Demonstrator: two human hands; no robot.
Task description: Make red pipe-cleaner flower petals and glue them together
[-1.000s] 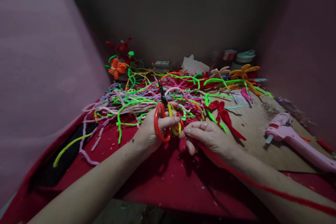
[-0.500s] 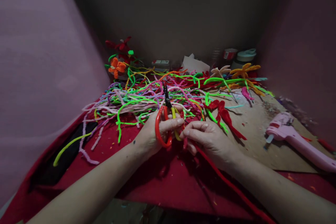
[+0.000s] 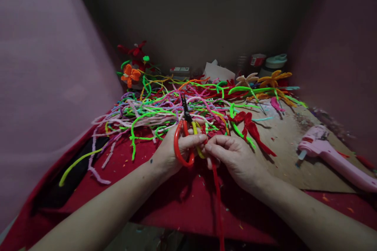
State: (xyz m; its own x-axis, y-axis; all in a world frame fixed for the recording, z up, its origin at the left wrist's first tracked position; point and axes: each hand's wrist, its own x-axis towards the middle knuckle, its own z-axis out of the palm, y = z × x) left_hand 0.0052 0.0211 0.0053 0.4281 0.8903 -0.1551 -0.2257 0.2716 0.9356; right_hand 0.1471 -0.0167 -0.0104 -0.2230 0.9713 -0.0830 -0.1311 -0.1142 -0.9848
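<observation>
Swung red pipe cleaner (image 3: 218,197) leftward below scissors (image 3: 187,116) clutched in left grip (image 3: 168,148); pinching it in right grip (image 3: 237,157), probably partway with loads loose.

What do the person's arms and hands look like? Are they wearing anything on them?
The left hand and right hand wear no gloves. The left arm and right arm show no sleeves, watch or bracelet. One small dark spot shows near the left wrist.

I cannot see the upper end of the red fuzzy stem (image 3: 218,196): the left hand (image 3: 173,145) and right hand (image 3: 240,159) obscure it. Its lower end exits the bottom edge. The right edge truncates the pink glue gun (image 3: 330,151).
</observation>
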